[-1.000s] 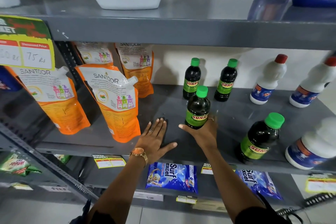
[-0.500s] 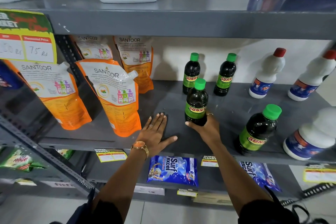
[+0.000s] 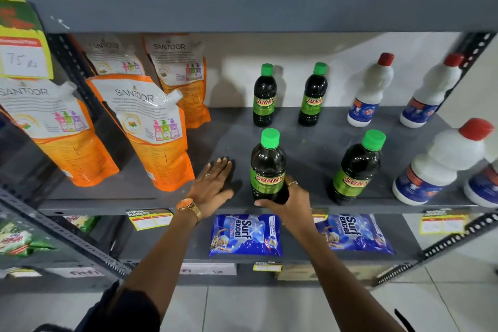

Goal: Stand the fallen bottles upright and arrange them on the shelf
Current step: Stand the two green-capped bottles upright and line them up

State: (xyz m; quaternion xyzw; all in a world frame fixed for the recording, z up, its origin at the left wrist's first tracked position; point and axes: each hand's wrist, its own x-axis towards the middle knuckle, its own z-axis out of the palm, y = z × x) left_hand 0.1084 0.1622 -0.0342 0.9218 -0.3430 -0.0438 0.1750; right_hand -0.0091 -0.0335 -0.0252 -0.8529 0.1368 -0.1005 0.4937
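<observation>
My right hand [image 3: 289, 198] wraps the base of a dark Sunny bottle [image 3: 268, 166], which stands upright at the front edge of the grey shelf [image 3: 310, 148]. Fingers curl round the bottle's lower body; a ring shows on one finger. My left hand [image 3: 213, 187] lies flat, fingers spread, palm down on the shelf just left of that bottle, holding nothing. Right of the held bottle, a second front bottle [image 3: 357, 167] stands with its green cap tilted slightly right. Behind the held bottle, two rear bottles [image 3: 265, 96] stand upright near the back wall. Further right of the held bottle are white red-capped bottles [image 3: 370, 90]. Left of it, orange Santoor pouches [image 3: 151, 127] lean.
</observation>
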